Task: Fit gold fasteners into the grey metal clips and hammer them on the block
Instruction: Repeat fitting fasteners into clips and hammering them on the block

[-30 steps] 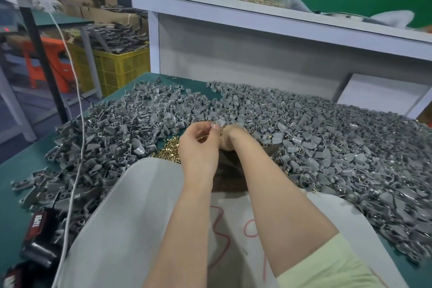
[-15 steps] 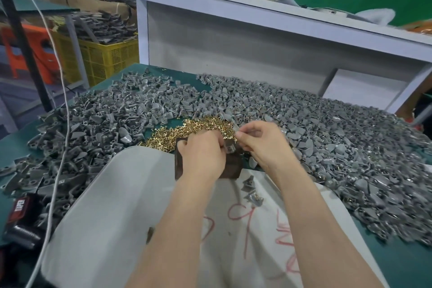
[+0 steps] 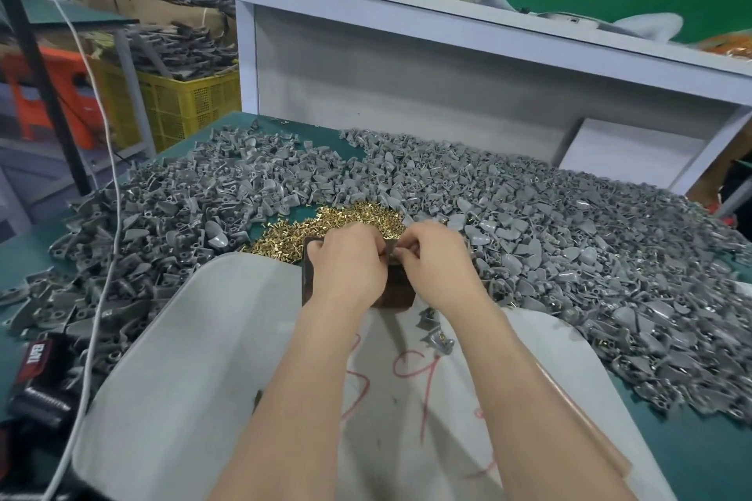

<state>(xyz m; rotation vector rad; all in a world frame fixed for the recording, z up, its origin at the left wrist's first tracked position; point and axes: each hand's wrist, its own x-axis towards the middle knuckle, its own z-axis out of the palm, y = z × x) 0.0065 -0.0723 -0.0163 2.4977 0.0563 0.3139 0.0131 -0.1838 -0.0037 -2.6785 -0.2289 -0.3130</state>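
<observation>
hands: my left hand (image 3: 346, 268) and right hand (image 3: 437, 268), fingers curled, together pinch one grey clip (image 3: 391, 247) | clip: over the dark block (image 3: 396, 293), gold fasteners (image 3: 325, 224) heaped just behind | fastener perhaps in it, too small to tell

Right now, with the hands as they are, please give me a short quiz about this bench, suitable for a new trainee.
1. True or false: the gold fasteners lie in a loose pile just beyond the dark block.
2. What are the left hand and the right hand doing? A. Lying flat and idle. B. Pinching a small grey clip between them above the block. C. Swinging a hammer.
3. Fill in: the plastic crate at the far left is ___.

Key: 1 true; 2 B; 3 yellow.
</observation>
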